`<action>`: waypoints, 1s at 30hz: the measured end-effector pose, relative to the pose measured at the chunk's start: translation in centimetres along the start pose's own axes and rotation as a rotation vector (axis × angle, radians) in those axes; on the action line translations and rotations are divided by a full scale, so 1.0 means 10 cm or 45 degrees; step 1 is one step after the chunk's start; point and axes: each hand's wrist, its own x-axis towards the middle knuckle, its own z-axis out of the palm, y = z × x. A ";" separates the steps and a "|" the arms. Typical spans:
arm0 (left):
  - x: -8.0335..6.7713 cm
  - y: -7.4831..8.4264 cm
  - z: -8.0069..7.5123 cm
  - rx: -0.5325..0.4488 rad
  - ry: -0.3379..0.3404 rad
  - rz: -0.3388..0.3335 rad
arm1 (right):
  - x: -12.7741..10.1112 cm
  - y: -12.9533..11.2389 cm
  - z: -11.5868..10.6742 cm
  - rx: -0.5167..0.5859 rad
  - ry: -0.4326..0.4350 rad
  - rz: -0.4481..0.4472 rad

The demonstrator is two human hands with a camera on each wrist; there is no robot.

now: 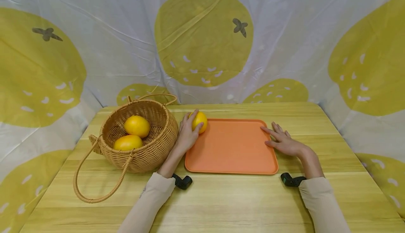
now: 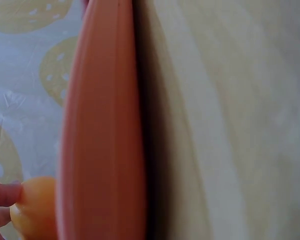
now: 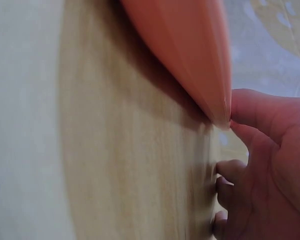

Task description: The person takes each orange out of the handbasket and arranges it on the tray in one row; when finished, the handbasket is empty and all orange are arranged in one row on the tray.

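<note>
My left hand (image 1: pixel 188 129) grips a yellow lemon (image 1: pixel 200 122) at the back left corner of an orange tray (image 1: pixel 232 147). In the left wrist view, fingertips touch this lemon (image 2: pixel 36 207) behind the tray's side wall (image 2: pixel 102 120). Two more lemons, one at the back (image 1: pixel 137 126) and one nearer (image 1: pixel 128 143), lie inside a wicker basket (image 1: pixel 148 159) left of the tray. My right hand (image 1: pixel 286 144) rests at the tray's right edge, thumb and index finger over the rim, the other fingers spread beyond it. The right wrist view shows that hand (image 3: pixel 275 165) touching the tray's edge.
The basket's front handle (image 1: pixel 95 200) hangs down onto the wooden table (image 1: pixel 234 201), and its back handle (image 1: pixel 161 95) leans toward the rear. A fruit-patterned cloth (image 1: pixel 281 43) hangs behind the table and along its sides.
</note>
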 end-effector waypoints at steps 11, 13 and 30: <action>0.01 -0.01 0.01 -0.023 -0.013 -0.020 | 0.00 0.00 0.01 -0.003 -0.008 0.017; 0.01 -0.02 0.01 -0.027 -0.016 -0.023 | 0.00 0.00 0.00 -0.003 -0.009 0.017; 0.02 -0.04 0.02 -0.041 -0.019 -0.020 | 0.00 0.01 0.00 -0.008 -0.008 0.019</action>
